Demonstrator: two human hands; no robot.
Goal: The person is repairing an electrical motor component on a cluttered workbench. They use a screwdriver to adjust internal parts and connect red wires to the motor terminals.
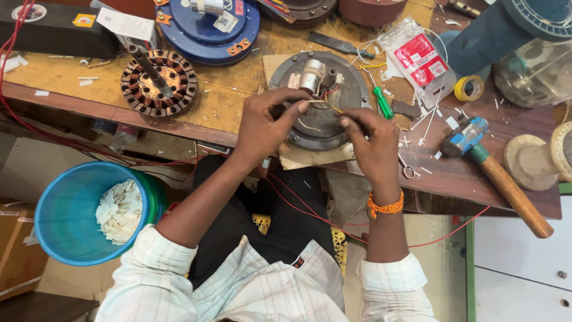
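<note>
One blue bucket of white scraps, both hands' fingers pinching wires

Even, bright daylight fills the room, with only soft shadows under the hands and along the surface edge. A mild sheen sits on the plastic bag. Focus is sharp centrally; the corners bend and soften slightly.
</note>
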